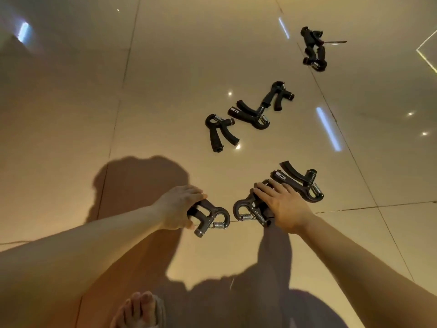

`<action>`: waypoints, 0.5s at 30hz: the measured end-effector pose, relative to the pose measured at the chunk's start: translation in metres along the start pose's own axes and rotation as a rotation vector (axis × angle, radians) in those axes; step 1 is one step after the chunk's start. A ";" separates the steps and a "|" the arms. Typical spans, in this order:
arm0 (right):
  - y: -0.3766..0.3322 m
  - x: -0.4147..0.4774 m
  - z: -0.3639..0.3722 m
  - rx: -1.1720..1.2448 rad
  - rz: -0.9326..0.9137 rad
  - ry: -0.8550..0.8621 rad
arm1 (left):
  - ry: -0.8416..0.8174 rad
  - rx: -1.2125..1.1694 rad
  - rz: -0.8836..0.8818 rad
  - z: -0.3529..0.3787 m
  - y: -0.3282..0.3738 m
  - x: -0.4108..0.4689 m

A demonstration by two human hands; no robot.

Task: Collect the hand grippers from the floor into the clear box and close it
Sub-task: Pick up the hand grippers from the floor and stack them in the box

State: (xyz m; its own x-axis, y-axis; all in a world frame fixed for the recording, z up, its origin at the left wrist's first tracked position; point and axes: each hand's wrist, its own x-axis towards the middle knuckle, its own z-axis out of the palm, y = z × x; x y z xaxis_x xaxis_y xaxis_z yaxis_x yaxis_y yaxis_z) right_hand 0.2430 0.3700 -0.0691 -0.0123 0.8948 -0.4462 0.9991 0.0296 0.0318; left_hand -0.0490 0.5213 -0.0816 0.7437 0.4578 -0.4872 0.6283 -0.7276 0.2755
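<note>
Several black hand grippers with steel springs lie on the glossy tiled floor. My left hand is closed around the handles of one hand gripper, its spring end pointing right. My right hand lies on top of a second hand gripper, fingers spread over its handles. Just past my right fingers rests another gripper. Farther out are three more in a loose row, and a small cluster at the far right. The clear box shows only as a lit edge at the right border.
My bare foot in a sandal stands at the bottom of the view. Ceiling lights reflect off the tiles, and dark shadows of my arms and body fall across the floor near my hands.
</note>
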 end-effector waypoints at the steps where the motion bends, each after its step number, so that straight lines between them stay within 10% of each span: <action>1: 0.001 0.003 0.002 0.008 -0.003 0.029 | 0.016 0.009 0.006 0.004 0.000 0.001; 15: -0.022 -0.044 0.032 0.358 0.385 0.071 | 0.111 -0.249 -0.075 0.021 0.012 -0.028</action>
State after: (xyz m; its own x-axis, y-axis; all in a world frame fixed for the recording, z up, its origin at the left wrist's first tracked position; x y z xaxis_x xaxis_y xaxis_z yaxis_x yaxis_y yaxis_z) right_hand 0.2233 0.3159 -0.0784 0.3681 0.8390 -0.4006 0.8834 -0.4501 -0.1309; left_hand -0.0676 0.4890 -0.0823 0.7045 0.5692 -0.4239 0.7094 -0.5477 0.4437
